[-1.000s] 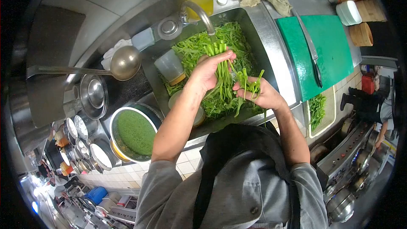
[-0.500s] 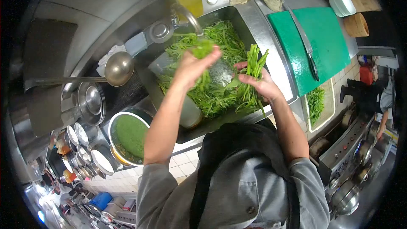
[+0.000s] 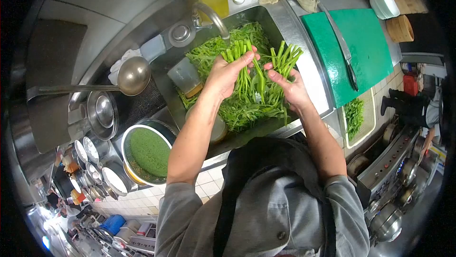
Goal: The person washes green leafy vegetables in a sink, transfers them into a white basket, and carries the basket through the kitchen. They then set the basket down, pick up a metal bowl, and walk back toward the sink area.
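Over a metal sink [image 3: 279, 33] full of loose leafy greens [image 3: 206, 50], each of my hands holds a bunch of long-stemmed greens that look like water spinach. My left hand [image 3: 224, 77] is closed around one bunch [image 3: 243, 83], its cut stem ends pointing up below the faucet [image 3: 217, 20]. Slightly to the right, my right hand [image 3: 295, 93] grips a second bunch [image 3: 287, 59], with the stem ends upward and leaves hanging down. The two bunches are side by side, and a few stems lie between the hands. A translucent container [image 3: 185, 75] sits in the sink at the left.
Right of the sink, a knife [image 3: 343, 45] lies on a green cutting board [image 3: 375, 57]. Below it is a basket [image 3: 373, 119] with greens. At left are a ladle [image 3: 134, 77] and a white-rimmed colander [image 3: 124, 150] holding green contents. A person stands far right.
My left hand has moved from under the faucet down and right, bringing its bunch beside the other one. The right hand stays nearly in place, its bunch tilted slightly more to the right.
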